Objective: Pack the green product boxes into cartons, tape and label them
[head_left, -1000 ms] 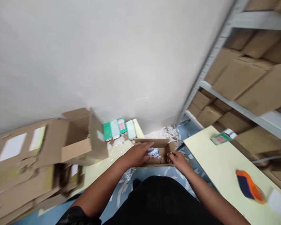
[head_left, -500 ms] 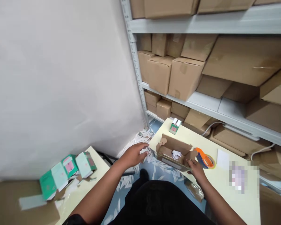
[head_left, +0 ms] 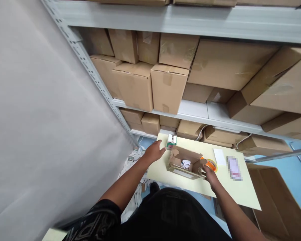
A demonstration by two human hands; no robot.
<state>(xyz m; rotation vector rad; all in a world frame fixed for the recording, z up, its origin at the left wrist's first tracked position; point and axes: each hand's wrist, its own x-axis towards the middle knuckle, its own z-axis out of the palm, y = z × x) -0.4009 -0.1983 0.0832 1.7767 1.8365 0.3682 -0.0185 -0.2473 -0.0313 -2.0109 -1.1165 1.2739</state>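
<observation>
A small open cardboard box (head_left: 184, 164) with white crumpled paper inside rests on a pale yellow table (head_left: 230, 187). My right hand (head_left: 208, 173) grips the box's near right corner. My left hand (head_left: 154, 152) reaches over the table's left edge, fingers loosely spread and holding nothing, close to a little green and white carton (head_left: 171, 141) standing at the table's far left corner. An orange tape roll (head_left: 211, 164) lies just behind the right hand.
Grey metal shelving (head_left: 190, 20) stacked with brown cardboard boxes (head_left: 168, 87) fills the background. A white card (head_left: 219, 156) lies on the table. A large open carton (head_left: 278, 197) stands at the right. Paper scraps (head_left: 130, 164) litter the blue floor by the white wall.
My view swung right, from the left table to the shelf-side table. The box came to rest on this table; my left hand let go of it and moved toward the green carton.
</observation>
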